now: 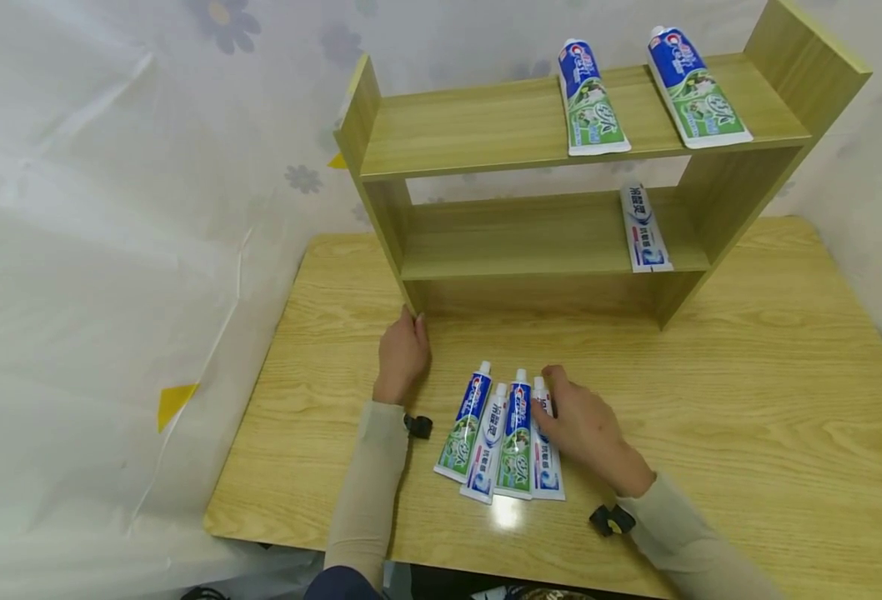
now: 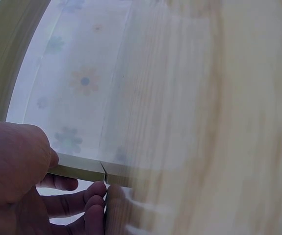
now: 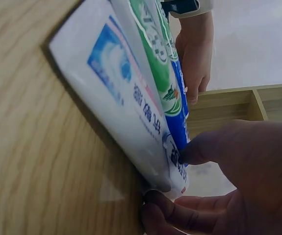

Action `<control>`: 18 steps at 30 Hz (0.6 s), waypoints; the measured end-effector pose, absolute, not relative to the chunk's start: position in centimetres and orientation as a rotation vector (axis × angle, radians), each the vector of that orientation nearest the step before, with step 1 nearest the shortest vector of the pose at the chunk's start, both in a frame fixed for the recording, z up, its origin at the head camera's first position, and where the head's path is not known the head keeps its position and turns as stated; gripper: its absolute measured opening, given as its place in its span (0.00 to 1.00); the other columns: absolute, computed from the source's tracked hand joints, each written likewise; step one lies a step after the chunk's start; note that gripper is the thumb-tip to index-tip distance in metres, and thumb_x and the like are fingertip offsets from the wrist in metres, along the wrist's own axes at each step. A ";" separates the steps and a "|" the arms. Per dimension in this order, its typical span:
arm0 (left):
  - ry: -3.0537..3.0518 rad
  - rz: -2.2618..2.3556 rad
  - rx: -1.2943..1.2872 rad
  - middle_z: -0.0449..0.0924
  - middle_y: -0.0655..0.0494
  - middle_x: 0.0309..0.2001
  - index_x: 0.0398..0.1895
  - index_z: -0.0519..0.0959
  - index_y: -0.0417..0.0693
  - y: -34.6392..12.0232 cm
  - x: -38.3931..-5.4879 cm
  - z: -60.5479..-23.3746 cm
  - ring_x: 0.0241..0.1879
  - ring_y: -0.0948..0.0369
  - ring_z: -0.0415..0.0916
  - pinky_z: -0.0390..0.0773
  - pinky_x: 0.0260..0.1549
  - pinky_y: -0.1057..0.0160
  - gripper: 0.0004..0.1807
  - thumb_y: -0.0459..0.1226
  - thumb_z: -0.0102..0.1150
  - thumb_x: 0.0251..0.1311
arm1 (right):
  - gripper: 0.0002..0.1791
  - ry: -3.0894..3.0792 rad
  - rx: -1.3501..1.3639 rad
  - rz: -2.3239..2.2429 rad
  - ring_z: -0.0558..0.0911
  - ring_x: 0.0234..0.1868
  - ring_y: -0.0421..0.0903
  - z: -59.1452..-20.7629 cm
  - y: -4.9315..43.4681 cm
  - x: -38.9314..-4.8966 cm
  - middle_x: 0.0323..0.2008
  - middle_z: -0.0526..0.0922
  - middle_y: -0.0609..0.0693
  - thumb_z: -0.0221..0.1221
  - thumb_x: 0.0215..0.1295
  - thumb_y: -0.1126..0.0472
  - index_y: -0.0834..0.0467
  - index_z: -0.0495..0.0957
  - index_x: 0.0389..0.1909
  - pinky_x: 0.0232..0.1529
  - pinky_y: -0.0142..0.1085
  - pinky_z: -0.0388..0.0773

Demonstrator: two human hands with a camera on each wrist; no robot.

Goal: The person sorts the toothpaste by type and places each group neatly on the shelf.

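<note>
My left hand (image 1: 402, 354) grips the lower front corner of a two-tier wooden shelf (image 1: 471, 125), thumb and fingers about the edge of its left side panel (image 2: 77, 172). On the table before me lie several toothpaste tubes side by side, caps toward the shelf. They alternate between blue-and-green tubes (image 1: 518, 433) and white tubes (image 1: 488, 442). My right hand (image 1: 587, 421) is at the rightmost white toothpaste tube (image 1: 548, 471). In the right wrist view, its thumb and fingers pinch that tube (image 3: 126, 110) near the cap; the tube still lies along the table.
Two blue-and-green tubes, a left one (image 1: 593, 100) and a right one (image 1: 696, 87), lie on the top tier. One white tube (image 1: 645, 229) lies at the right of the lower tier. The wooden table (image 1: 771, 400) meets a flower-patterned wall covering (image 1: 111, 250).
</note>
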State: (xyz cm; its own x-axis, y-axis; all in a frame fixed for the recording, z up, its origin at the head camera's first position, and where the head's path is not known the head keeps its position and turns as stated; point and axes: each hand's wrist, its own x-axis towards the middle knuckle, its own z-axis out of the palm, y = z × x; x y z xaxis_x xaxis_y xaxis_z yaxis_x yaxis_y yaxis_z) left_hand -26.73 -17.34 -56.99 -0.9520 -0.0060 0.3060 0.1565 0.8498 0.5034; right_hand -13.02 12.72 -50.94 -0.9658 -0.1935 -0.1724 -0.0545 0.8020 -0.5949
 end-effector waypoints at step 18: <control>-2.790 -0.672 -0.121 0.85 0.36 0.34 0.60 0.76 0.34 -18.1 -28.0 -59.3 0.35 0.35 0.87 0.84 0.35 0.37 0.27 0.49 0.36 0.89 | 0.44 2.708 -0.193 -0.872 0.78 0.18 0.42 -50.7 12.7 -11.9 0.27 0.81 0.51 0.65 0.76 0.51 0.65 0.56 0.81 0.19 0.37 0.71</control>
State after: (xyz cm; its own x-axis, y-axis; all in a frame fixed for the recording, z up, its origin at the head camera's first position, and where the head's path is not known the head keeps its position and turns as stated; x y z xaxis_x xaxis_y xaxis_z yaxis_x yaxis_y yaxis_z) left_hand -28.00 -18.09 -59.28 -0.9604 0.0181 0.2779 0.1425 0.8892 0.4348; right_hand -11.85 12.73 -50.73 -0.9491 -0.2137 -0.2314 -0.0386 0.8079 -0.5880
